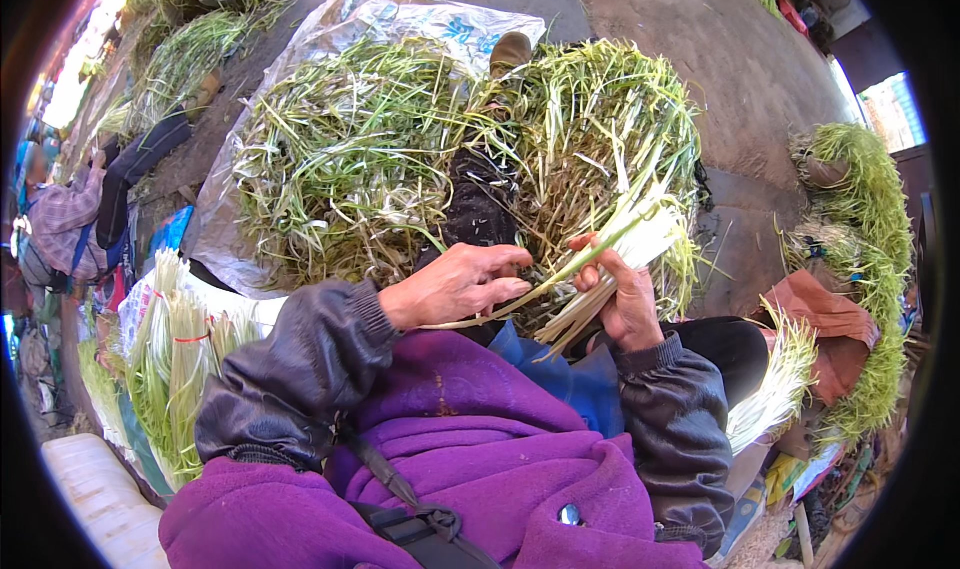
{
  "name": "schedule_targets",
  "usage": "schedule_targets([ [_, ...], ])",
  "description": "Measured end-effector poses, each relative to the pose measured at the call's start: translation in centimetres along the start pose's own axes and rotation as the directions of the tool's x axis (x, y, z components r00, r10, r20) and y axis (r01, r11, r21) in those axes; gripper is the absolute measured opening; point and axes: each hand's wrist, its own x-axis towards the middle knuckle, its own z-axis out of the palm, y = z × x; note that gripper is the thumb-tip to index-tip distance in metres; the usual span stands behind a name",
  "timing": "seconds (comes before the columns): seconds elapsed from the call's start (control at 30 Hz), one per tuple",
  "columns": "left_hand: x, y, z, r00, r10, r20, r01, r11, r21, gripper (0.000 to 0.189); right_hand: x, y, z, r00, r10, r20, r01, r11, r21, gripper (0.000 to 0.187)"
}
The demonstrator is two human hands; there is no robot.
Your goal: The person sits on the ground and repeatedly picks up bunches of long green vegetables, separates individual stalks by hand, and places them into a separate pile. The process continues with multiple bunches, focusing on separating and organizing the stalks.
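My right hand (pixel 628 302) holds a bundle of pale, slender vegetable stalks (pixel 637 231), white along the middle with yellow-green leaves. One longer green stalk (pixel 559 276) slants from that bundle down past the fingertips of my left hand (pixel 454 284). The left thumb and forefinger are apart, with a gap between them, and the stalk runs beside the thumb. Beneath and beyond both hands lie a left heap (pixel 352 156) and a right heap (pixel 585 118) of tangled green and straw-coloured stalks. My outstretched leg (pixel 480 201) lies between them.
A printed plastic sheet (pixel 442 25) lies under the left heap. Bundles tied with red bands (pixel 187 351) stand at my left, near a white plastic container (pixel 105 494). At right are a white-stalked bunch (pixel 772 389) and a long green pile (pixel 862 194). Another person (pixel 67 224) sits far left.
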Motion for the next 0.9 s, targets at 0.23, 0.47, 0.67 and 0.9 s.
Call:
schedule_targets([
  [0.23, 0.2, 0.1, -1.4, 0.995, 0.069, 0.076, -0.098, 0.858, 0.503, 0.032, -0.2, -1.3, -0.6, 0.999, -0.053, -0.006, 0.053, 0.997, -0.047, 0.022],
  [0.47, 5.0, 0.6, 2.2, 0.998, -0.005, 0.07, 0.033, 0.916, -0.401, 0.023, -0.7, -0.5, 0.1, 0.999, -0.04, 0.009, 0.041, 0.988, -0.149, 0.023],
  [0.67, 5.5, 0.1, 2.9, 0.998, -0.036, -0.055, 0.001, 0.85, -0.528, 0.018, -0.7, 0.2, 0.2, 0.994, -0.102, -0.028, 0.097, 0.984, -0.149, 0.019],
  [0.9, 5.3, -0.3, 2.7, 0.958, 0.052, -0.281, -0.081, 0.992, -0.095, 0.016, -1.0, 1.0, 1.0, 0.977, -0.198, -0.084, 0.194, 0.98, -0.053, 0.015],
])
